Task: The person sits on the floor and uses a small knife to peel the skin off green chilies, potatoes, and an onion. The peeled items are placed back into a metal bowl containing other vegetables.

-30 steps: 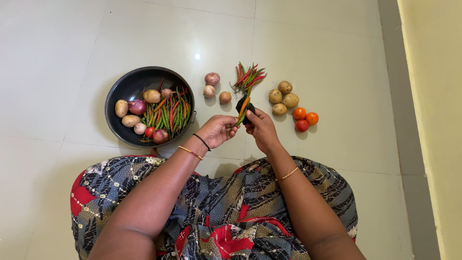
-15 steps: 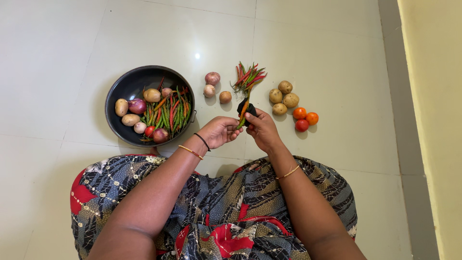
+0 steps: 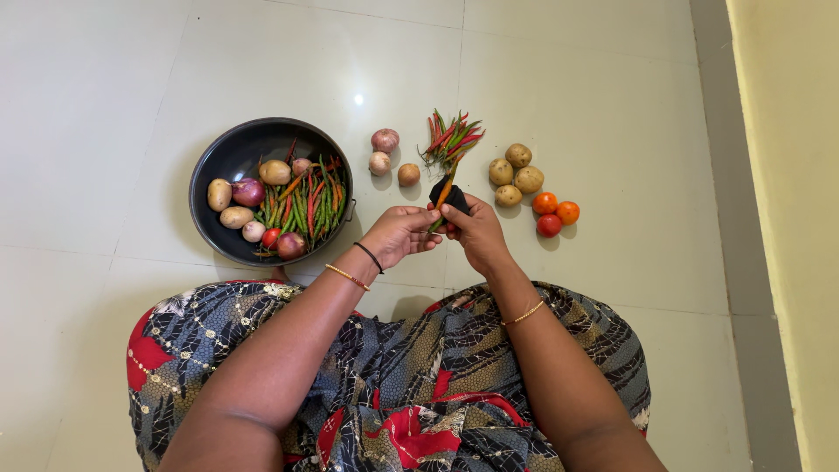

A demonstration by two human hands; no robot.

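1. Head view, hands: both hands meet over the floor (image 3: 612, 87), just in front of the lap. The right hand (image 3: 476, 232) has its fingers closed around a small black thing (image 3: 456, 196), too hidden to name, and pinches an orange chilli (image 3: 443, 194) against it. The left hand (image 3: 400, 234) has its fingers curled closed at the lower green end of that chilli.

2. Head view, the chilli: it stands tilted, tip toward the loose bunch of red and green chillies (image 3: 450, 140) on the floor just beyond the hands. A good hold, as I judge it, keeps the left pinch close to the stem end, so the pod does not bend or snap mid-length, and keeps fingertips off any broken skin.

3. Head view, surroundings: a dark pan (image 3: 229, 156) to the left holds potatoes, onions, a tomato and more chillies. Three onions (image 3: 384, 153) lie between pan and bunch; four potatoes (image 3: 514, 175) and three tomatoes (image 3: 555, 214) lie to the right. Working low over the floor seems wise, so a dropped pod lands near its own pile.
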